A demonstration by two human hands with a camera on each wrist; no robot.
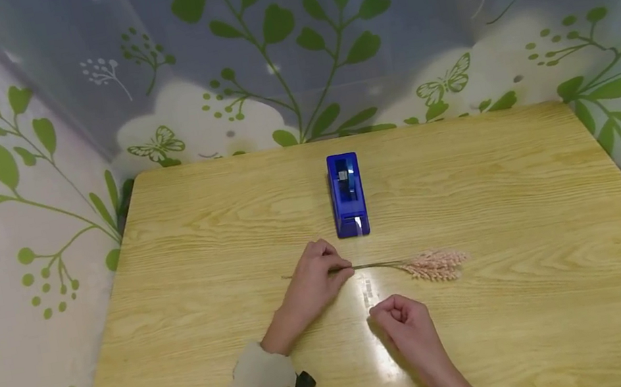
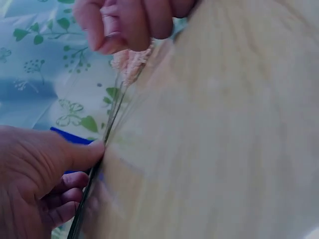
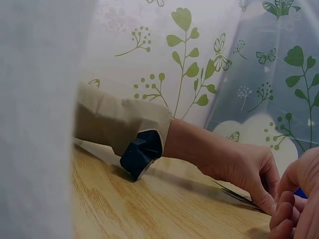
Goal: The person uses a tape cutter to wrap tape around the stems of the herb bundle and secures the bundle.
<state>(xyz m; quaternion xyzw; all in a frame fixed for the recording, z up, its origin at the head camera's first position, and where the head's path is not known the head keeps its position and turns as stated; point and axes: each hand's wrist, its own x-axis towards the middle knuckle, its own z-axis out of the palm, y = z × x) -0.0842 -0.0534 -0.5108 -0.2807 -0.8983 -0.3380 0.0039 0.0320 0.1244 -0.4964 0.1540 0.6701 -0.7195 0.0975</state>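
Observation:
My left hand (image 1: 315, 278) pinches the thin dark stems (image 1: 378, 264) of a dried flower sprig between thumb and fingers, low over the table. The sprig's pale pink head (image 1: 436, 265) points right. Behind the stems stands a blue tape dispenser (image 1: 351, 214), its front end facing me. A faint, glossy strip of clear tape (image 1: 366, 287) shows from the dispenser's front toward my right hand (image 1: 409, 324), crossing the stems. The right fingers are curled, thumb against the index finger, at the strip's near end. In the left wrist view, those right fingers (image 2: 132, 22) overlap the flower head (image 2: 132, 64).
The wood-grain table (image 1: 171, 244) has a sheet with green leaves and butterflies (image 1: 275, 55) hanging behind it and along both sides. A dark blue wrist piece (image 3: 142, 152) sits at the left sleeve's cuff. Light glares off the tabletop beside the right hand.

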